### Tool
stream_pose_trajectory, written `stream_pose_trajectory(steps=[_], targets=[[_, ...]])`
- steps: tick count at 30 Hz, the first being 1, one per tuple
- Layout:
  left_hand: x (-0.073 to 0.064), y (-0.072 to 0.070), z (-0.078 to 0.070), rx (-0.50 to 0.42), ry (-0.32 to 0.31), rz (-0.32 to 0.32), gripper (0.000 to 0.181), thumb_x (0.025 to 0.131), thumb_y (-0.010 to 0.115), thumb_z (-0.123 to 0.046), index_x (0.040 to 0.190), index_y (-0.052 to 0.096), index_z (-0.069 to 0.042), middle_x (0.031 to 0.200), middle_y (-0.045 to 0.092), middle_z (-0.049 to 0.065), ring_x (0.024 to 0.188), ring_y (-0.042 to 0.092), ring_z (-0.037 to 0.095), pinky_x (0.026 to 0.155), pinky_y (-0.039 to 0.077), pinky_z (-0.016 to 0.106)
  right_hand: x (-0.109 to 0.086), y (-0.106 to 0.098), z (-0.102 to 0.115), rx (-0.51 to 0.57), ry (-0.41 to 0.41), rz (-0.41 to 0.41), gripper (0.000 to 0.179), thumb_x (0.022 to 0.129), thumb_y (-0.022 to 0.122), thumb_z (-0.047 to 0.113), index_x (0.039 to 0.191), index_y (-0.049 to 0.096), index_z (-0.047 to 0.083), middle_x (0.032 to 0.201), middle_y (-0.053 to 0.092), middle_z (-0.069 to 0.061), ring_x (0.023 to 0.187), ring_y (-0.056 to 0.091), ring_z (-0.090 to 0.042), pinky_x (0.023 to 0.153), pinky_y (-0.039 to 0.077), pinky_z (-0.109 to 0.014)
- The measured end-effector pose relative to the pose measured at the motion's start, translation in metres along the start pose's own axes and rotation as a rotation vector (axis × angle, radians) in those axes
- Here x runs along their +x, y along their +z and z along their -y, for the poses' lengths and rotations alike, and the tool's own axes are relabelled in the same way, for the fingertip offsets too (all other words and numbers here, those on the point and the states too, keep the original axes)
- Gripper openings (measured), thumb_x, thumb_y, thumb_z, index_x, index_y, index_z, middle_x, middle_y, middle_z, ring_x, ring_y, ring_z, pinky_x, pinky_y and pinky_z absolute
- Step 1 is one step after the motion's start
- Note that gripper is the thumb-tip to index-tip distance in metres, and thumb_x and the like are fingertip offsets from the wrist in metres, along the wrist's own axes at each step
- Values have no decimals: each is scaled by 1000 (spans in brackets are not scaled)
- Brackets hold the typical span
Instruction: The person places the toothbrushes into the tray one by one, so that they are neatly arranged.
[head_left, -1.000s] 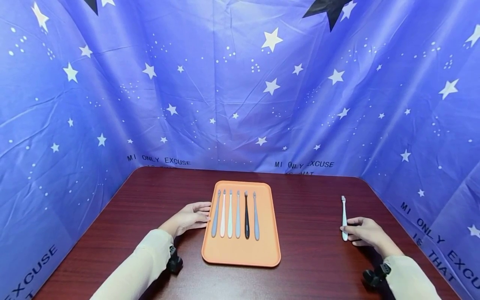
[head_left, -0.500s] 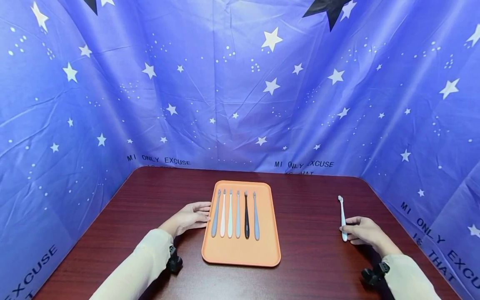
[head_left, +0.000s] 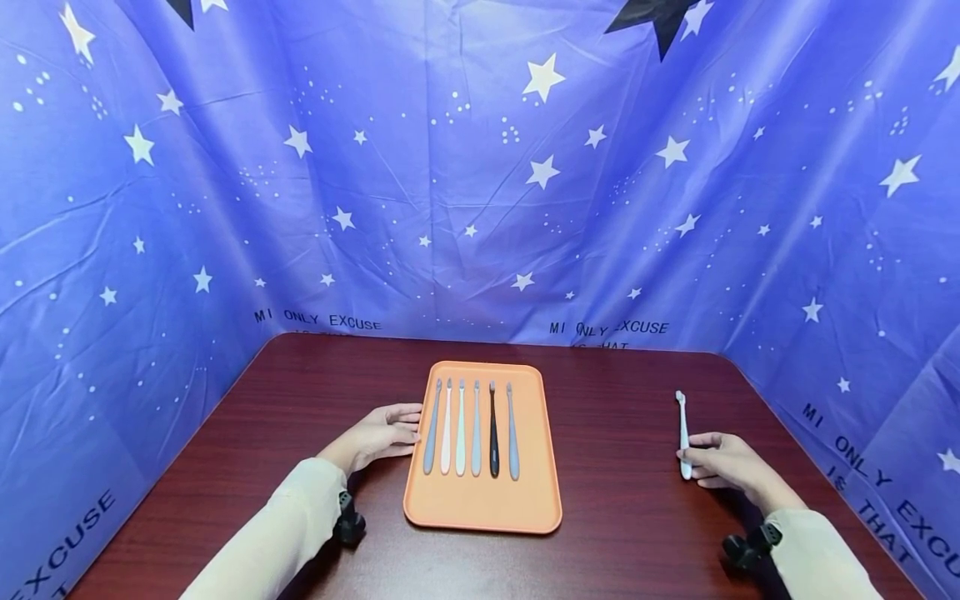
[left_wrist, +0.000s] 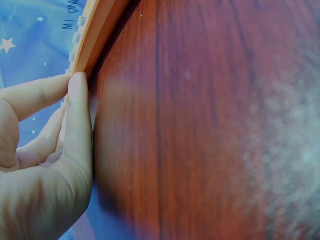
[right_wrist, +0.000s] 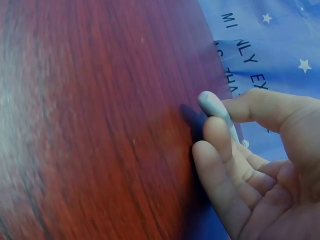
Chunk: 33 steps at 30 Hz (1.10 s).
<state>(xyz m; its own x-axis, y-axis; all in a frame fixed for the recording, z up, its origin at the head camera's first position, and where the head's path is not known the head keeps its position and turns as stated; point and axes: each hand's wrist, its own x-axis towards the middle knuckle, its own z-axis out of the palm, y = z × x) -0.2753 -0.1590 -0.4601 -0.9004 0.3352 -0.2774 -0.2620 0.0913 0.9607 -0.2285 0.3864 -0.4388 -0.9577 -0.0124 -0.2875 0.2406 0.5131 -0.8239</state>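
Note:
An orange tray (head_left: 482, 506) lies on the table with a row of several toothbrushes, heads toward the back. Among them are a grey one (head_left: 431, 433), a pale pink one (head_left: 446, 437), a mint one (head_left: 461, 437) and a black one (head_left: 493, 433). My left hand (head_left: 378, 435) holds the tray's left rim at its fingertips; the left wrist view shows the fingers (left_wrist: 79, 120) against its outer side. To the right, my right hand (head_left: 723, 460) pinches a white toothbrush (head_left: 683, 429) near the handle's end, its head pointing away. The right wrist view shows only the handle end (right_wrist: 215, 106) clearly.
The dark red wooden table (head_left: 615, 500) spreads around the tray. A blue curtain (head_left: 480, 208) printed with stars and lettering hangs behind the table and along both sides. Black wrist devices (head_left: 752, 547) sit at both cuffs.
The white toothbrush has tipped its head slightly left and moved a little left with my right hand. My left hand and the tray have stayed in place.

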Motion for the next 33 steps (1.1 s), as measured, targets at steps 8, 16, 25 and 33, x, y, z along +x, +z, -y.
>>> stream_pose_trajectory(steps=[8,16,25,33], targets=[[0,0,0,2,-3,-5,63,84,63,2,141,38,-4,138,46,22,110,58,20,90,53,37,2,8,7,35,-23,38,66,87,65,22,131,33,-16,82,67,5,68,62,-10,64,58,-29],[0,0,0,-2,-3,-11,63,84,63,2,141,39,-5,139,46,21,111,57,20,90,54,37,4,21,19,89,-22,71,67,87,64,25,134,34,-12,84,66,6,69,61,-8,64,57,-28],[1,0,1,2,-1,-13,62,84,63,2,141,38,-4,139,45,22,112,57,21,90,53,38,6,37,31,162,-51,156,67,89,62,25,137,32,-12,80,64,5,68,60,-6,65,56,-25],[-1,1,-1,2,-2,-15,62,84,63,2,141,39,-4,139,46,22,111,57,20,90,53,38,10,57,41,193,-62,183,66,89,63,25,137,34,-9,77,61,6,66,59,-6,64,56,-25]])
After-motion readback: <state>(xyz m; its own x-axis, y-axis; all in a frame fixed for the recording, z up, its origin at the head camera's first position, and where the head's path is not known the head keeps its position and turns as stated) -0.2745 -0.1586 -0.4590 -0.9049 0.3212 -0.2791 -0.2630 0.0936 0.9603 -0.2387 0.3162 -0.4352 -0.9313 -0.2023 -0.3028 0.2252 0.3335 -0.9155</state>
